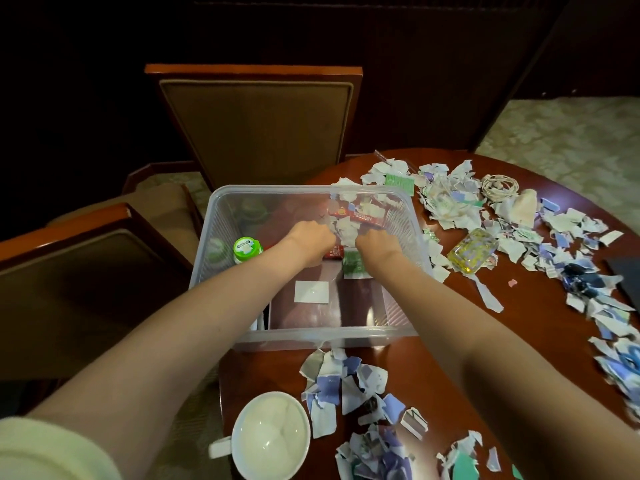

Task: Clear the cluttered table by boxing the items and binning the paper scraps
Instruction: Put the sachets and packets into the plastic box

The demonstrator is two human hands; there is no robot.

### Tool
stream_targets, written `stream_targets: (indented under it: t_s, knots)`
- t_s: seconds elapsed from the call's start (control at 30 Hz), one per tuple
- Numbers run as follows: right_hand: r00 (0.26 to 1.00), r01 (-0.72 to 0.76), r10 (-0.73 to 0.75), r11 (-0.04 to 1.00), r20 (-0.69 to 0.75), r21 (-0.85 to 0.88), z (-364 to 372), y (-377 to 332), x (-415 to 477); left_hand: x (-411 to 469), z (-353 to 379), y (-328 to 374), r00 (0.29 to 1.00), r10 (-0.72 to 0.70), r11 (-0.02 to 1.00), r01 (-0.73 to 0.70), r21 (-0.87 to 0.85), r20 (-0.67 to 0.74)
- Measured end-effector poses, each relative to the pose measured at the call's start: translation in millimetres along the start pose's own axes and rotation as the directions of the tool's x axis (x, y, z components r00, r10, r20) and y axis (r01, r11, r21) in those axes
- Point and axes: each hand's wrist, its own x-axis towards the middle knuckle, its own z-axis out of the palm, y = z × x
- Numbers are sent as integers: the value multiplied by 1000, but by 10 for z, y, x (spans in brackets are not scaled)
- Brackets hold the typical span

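Note:
A clear plastic box (346, 336) stands on the round wooden table's (519, 327) left part. Both my hands reach inside it. My left hand (310, 242) and my right hand (375, 242) have curled fingers closed around a clump of white paper scraps (344, 226) between them. Under and behind the clump lie red sachets (367, 214), and a green packet (353, 265) sits by my right wrist. A green-lidded gum bottle (246, 249) stands at the box's left side. A white label (311, 292) shows on the box floor.
Torn white, blue and purple scraps (349, 386) litter the table in front of the box and across its right side. A white cup (270, 434) stands at the near edge. A yellow glass bottle (472, 250), a coiled cord (500, 187) and two chairs (258, 129) are around.

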Motion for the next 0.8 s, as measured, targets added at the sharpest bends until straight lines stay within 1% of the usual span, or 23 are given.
stream_targets:
  t_s: [0.1, 0.17, 0.2, 0.27, 0.33, 0.47, 0.57, 0.6, 0.73, 0.8]
  knots:
    - [999, -23, 25, 998, -28, 64, -42, 19, -115, -85, -101, 59, 997, -72, 991, 73, -110, 19]
    - [997, -42, 51, 989, -63, 143, -64, 32, -204, -152, -185, 97, 992, -124, 962, 123, -242, 13]
    - [994, -55, 71, 979, -77, 197, -86, 36, -254, -184, -229, 109, 989, -145, 930, 139, -340, 10]
    - [985, -84, 127, 942, -114, 325, -162, 47, -347, -252, -329, 108, 983, -182, 829, 156, -537, 5]
    - [969, -107, 192, 891, -153, 442, -249, 66, -451, -323, -419, 96, 978, -208, 753, 157, -639, -5]
    - [942, -130, 295, 757, -159, 640, -351, 186, -690, -529, -562, 134, 971, -238, 722, 157, -673, -29]
    - [929, -104, 343, 609, -142, 786, -376, 314, -922, -684, -671, 227, 970, -238, 677, 124, -725, -56]
    - [923, -99, 358, 573, -140, 814, -376, 355, -1002, -729, -709, 261, 969, -238, 654, 107, -749, -69]
    - [899, -101, 420, 480, -127, 871, -296, 485, -1297, -883, -862, 448, 966, -235, 544, 39, -838, -108]
    - [887, -118, 446, 462, -116, 879, -216, 537, -1433, -933, -925, 572, 965, -227, 531, 11, -848, -129]
